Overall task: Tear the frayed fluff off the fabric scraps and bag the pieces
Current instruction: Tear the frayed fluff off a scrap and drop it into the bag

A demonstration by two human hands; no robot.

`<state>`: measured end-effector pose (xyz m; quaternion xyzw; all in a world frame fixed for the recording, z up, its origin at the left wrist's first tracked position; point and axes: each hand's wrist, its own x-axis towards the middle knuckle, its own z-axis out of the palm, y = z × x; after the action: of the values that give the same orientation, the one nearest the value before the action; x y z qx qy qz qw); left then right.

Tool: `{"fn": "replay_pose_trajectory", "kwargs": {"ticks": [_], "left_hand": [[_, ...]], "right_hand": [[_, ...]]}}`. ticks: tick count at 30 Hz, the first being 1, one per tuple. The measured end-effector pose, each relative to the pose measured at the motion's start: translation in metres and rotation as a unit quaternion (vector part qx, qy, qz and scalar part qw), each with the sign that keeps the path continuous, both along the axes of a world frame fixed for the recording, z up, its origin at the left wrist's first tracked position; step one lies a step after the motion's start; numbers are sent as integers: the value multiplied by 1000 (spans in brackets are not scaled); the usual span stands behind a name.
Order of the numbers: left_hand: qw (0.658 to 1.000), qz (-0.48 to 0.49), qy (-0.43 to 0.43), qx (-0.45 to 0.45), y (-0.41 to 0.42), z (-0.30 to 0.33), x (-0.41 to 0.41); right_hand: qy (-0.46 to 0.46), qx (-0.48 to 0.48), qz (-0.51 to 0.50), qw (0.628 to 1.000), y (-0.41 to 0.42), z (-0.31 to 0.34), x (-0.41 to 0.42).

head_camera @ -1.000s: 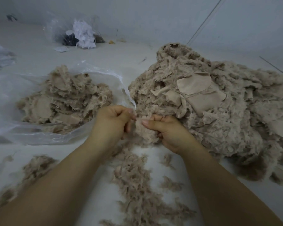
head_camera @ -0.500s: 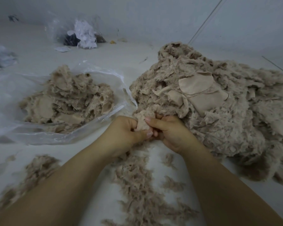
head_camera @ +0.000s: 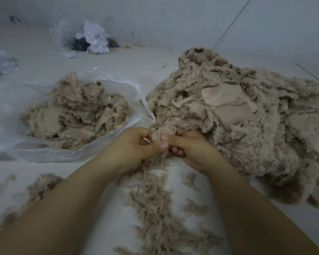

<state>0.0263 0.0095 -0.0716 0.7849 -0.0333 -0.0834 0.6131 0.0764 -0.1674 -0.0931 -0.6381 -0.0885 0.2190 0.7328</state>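
A big heap of beige frayed fabric scraps (head_camera: pixel 247 122) covers the right side of the white surface. At its near left edge both hands meet on one fluffy scrap (head_camera: pixel 164 128). My left hand (head_camera: pixel 134 146) pinches it from the left with curled fingers, and my right hand (head_camera: pixel 190 148) grips it from the right, thumbs almost touching. On the left lies an open clear plastic bag (head_camera: pixel 11 107) holding a mound of bagged pieces (head_camera: pixel 75 109). Torn fluff (head_camera: pixel 155 203) trails over the surface between my forearms.
More loose fluff (head_camera: pixel 42 184) lies at the near left. Far back stands another clear bag with white and dark scraps (head_camera: pixel 94 37). A crumpled pale plastic (head_camera: pixel 0 65) sits at the far left edge. A wall rises behind the heap.
My left hand moved right from the bag's rim to meet the right hand, and both now hold the scrap close together at the heap's edge. The view shifted slightly.
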Motion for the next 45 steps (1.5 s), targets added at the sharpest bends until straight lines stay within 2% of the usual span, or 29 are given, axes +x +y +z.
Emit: {"fn": "replay_pose_trajectory", "kwargs": {"ticks": [3,5,7,9,10,13,15,17,19,21,23,29,33,38,42,45], "left_hand": [[1000,26,11,10,-5,-4,1],[992,107,-17,-67,-3,-4,5],[953,219,-66,-199,4,4,10],[921,258,-71,-283,9,8,18],[924,252,-53,-282,9,7,21],[977,170,-28,-127,-3,4,19],[988,145,-50,-16,-12,-2,22],[970,158,-112,144,-19,-8,32],[927,155,-174,294,-22,-10,42],[914,133,-199,327,-24,-11,51],[918,119,-188,328,-25,-9,57],[948,99,-159,257,-21,-13,49],[983,102,-34,146,-14,-9,47],[989,49,74,117,-7,3,43],[994,25,108,9,-6,12,35],[993,61,81,-59,-8,12,31]], "right_hand": [[9,23,10,1000,1,2,-1],[8,46,1,999,0,0,-1],[-1,43,3,999,0,0,-2],[-11,33,6,999,2,1,-3],[-15,29,6,999,1,1,-3],[-6,30,-3,1000,2,2,-4],[1,38,-12,999,2,3,-3],[14,49,-15,999,3,4,-2],[27,54,-9,998,5,5,-1],[26,50,-7,998,5,5,-1],[27,51,-13,998,6,4,-1],[66,68,-61,994,9,6,1],[75,44,-77,993,12,6,2],[67,34,-74,994,11,4,2],[19,17,-57,998,8,0,1],[-15,10,-37,999,8,-1,-1]]}}
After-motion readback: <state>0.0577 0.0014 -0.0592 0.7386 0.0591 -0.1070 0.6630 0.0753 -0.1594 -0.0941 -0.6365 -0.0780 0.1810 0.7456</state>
